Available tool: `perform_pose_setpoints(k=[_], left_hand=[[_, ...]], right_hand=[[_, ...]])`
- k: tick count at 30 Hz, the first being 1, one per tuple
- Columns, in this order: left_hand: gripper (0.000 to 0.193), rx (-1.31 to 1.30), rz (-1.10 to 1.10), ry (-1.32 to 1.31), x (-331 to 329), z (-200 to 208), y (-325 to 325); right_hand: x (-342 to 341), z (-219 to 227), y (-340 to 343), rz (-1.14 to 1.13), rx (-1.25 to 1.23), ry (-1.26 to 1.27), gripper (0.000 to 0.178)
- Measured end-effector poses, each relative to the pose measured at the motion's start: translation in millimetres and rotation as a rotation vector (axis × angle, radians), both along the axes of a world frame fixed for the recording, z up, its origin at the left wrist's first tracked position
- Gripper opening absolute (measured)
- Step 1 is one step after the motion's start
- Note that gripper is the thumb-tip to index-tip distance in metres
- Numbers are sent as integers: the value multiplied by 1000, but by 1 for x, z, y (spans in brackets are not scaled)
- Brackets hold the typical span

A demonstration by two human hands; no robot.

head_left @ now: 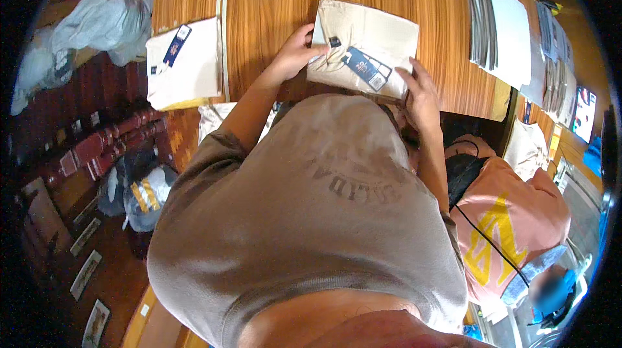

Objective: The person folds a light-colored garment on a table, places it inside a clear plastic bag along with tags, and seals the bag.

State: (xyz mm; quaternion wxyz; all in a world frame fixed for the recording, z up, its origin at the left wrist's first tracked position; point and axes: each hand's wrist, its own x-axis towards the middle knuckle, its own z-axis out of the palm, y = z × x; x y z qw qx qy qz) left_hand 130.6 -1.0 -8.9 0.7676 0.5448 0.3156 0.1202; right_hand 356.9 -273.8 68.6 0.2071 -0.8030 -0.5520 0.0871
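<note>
A folded cream garment in a clear plastic bag point(398, 35) lies near the front edge of the wooden table, in front of my body. A dark blue hang tag point(368, 68) shows on its front, beside a small dark label at the gathered collar. My left hand point(298, 55) grips the bag's left edge, thumb on top and fingers partly hidden. On the opposite edge, my right hand point(421, 93) holds the lower right side between thumb and fingers. The bag sits slightly tilted between both hands.
Another folded cream garment point(188, 69) with a blue tag lies to the left. A stack of grey-white sheets or packets point(502, 34) stands at the right. A co-worker in a salmon-coloured shirt point(518, 218) sits close on my right. Plastic-wrapped bundles point(110, 17) are piled at far left.
</note>
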Motion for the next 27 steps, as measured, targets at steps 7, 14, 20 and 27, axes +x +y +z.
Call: perform_pose_setpoints(k=[7,14,20,27], left_hand=[[54,-13,108,331,5,34,11],[67,638,-35,347,10,22,-5],[65,943,-226,844,43,83,-21],[50,955,-258,937,35,77,-19]], right_hand=[[-1,-15,76,-71,129,-78,37],[-2,-38,98,7,124,-62,51],[5,-42,93,53,130,-75,57],[11,-44,90,130,147,-45,56]])
